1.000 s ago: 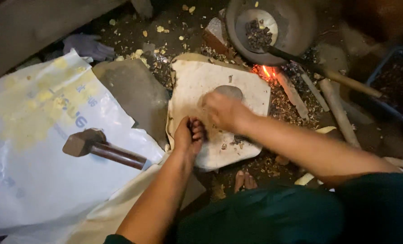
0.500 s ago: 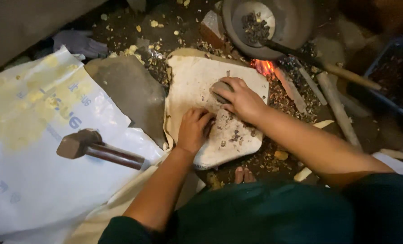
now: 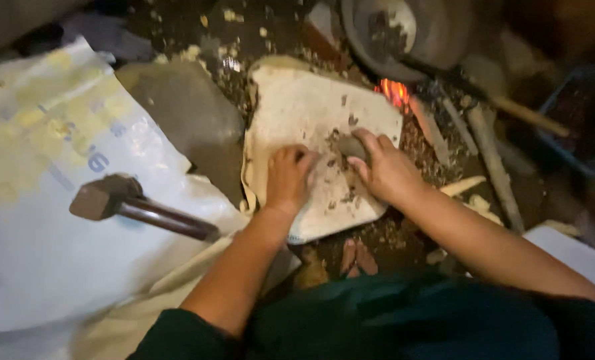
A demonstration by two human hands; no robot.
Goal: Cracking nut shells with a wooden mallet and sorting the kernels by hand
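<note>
While both forearms reach forward over the cloth (image 3: 297, 107), I see my left hand (image 3: 287, 179) lying knuckles up with the fingers curled together in a loose fist; I cannot tell if it holds something. My right hand (image 3: 387, 172) is beside it, palm down, and its fingers are bent around a grey stone (image 3: 352, 146), gripping it from the right side. This stone rests on the cloth, near its middle, just beyond the left knuckles. Dark crumbs (image 3: 343, 199) lie on the cloth between and under the two hands. To the left a hammer (image 3: 134, 205) lies on a white sack (image 3: 44, 200), well apart from the hands. Beyond the cloth a small fire (image 3: 394, 91) glows under a dark pan (image 3: 411, 37), and sticks (image 3: 491, 157) lie to the right. Toes (image 3: 357, 257) show just below the cloth edge.
</note>
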